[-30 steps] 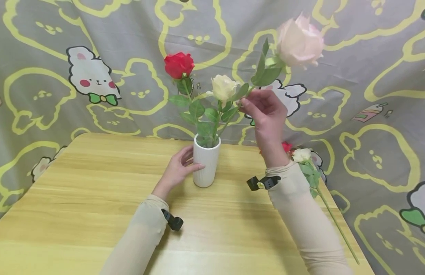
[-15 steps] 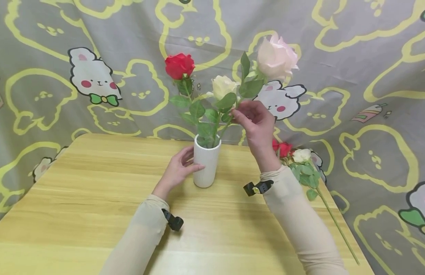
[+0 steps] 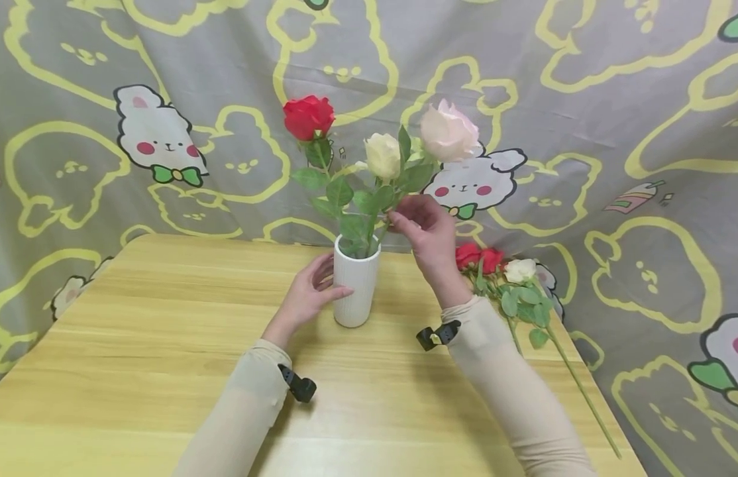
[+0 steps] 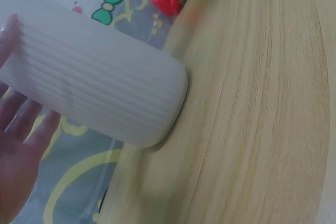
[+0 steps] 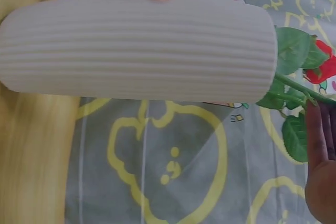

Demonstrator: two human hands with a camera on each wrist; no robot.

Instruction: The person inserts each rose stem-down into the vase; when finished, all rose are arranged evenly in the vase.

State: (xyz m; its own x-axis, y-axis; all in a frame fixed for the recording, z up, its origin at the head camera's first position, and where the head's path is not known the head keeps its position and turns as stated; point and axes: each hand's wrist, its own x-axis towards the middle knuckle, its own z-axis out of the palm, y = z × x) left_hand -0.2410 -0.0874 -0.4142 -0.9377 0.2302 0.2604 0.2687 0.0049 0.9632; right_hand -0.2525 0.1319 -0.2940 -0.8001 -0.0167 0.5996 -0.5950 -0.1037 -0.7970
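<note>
A white ribbed vase stands upright on the wooden table, a red rose and a cream rose rising from it. My left hand holds the vase from its left side, thumb across the front and fingers behind. To the right, my right hand pinches the leafy stem of a pale pink rose just above the vase's mouth. That stem slants down into the vase among the others, its lower end hidden. In the right wrist view, green stems pass from the mouth toward the fingers.
At the table's right edge lie several loose roses: red roses and a white rose, with a long stem reaching toward the front. A grey patterned curtain hangs close behind the wooden table.
My right hand has moved down and left with the pink rose, bringing its bloom lower and beside the cream rose. My left hand has stayed on the vase. More of the loose roses shows.
</note>
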